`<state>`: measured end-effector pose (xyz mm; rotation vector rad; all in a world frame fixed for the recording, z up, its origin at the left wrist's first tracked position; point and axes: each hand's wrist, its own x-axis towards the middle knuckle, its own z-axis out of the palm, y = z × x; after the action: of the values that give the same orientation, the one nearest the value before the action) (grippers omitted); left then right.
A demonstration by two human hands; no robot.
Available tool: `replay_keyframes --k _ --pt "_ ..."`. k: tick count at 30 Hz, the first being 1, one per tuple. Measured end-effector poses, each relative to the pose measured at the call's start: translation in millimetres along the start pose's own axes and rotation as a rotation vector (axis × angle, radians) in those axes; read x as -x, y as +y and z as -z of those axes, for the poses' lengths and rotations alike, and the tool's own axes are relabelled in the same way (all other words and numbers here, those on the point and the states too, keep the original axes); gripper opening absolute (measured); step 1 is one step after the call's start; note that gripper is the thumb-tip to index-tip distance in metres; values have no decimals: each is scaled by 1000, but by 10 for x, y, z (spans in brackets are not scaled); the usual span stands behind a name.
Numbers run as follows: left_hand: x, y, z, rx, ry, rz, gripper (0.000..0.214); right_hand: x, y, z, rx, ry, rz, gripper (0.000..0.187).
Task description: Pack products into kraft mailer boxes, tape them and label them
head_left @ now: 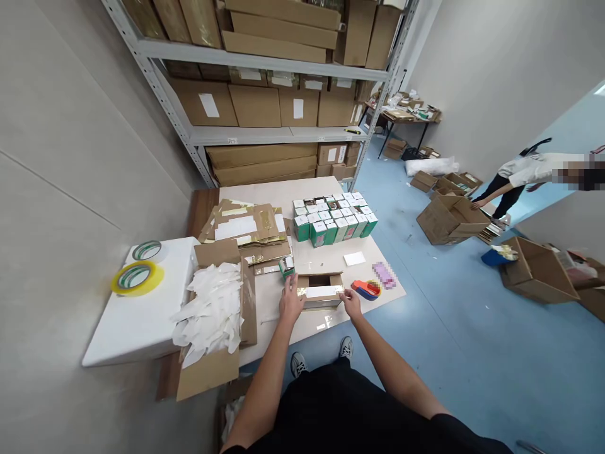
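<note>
In front of me on the table sits a small cardboard box, open at the top, with a white label and shiny tape on its near flap. My left hand grips its left end, fingertips close to a small green-and-white carton. At the opposite end, the fingers of my right hand are closed on the box's right edge. A red and blue tape dispenser lies just right of that hand. Beyond the box, a white card lies flat. Whether anything is inside the box is too dark to tell.
Rows of green-and-white cartons stand at the back of the table. Flattened cardboard is piled to the left, near a carton of white paper and tape rolls. Shelving rises behind. A person bends over a large box at right.
</note>
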<state>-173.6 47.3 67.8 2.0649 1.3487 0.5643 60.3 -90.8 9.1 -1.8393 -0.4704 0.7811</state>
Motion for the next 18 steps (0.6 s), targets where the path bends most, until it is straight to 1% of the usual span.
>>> replay_keyframes --k 2,4,7,10,12,14,18 --pt "-133 68 63 -43 -70 -106 88 -6 2 2 8 31 -22 61" --pt "-220 117 90 -50 -131 -144 84 -5 -9 13 12 35 -39 61" --pt "-206 99 54 -65 -168 -89 70 -20 -27 38 26 27 -48 67" --pt "-70 -16 -44 -90 -242 7 52 -57 -37 55 63 22 -70 70" --pt "8 -99 -111 -76 -288 61 50 -76 -47 50 81 -4 -77 72" --pt "37 -152 -157 -48 -297 90 52 -78 -67 26 83 -46 -45 76" --pt "7 -138 -206 -16 -259 106 55 -37 -128 -34 75 -154 110 78"
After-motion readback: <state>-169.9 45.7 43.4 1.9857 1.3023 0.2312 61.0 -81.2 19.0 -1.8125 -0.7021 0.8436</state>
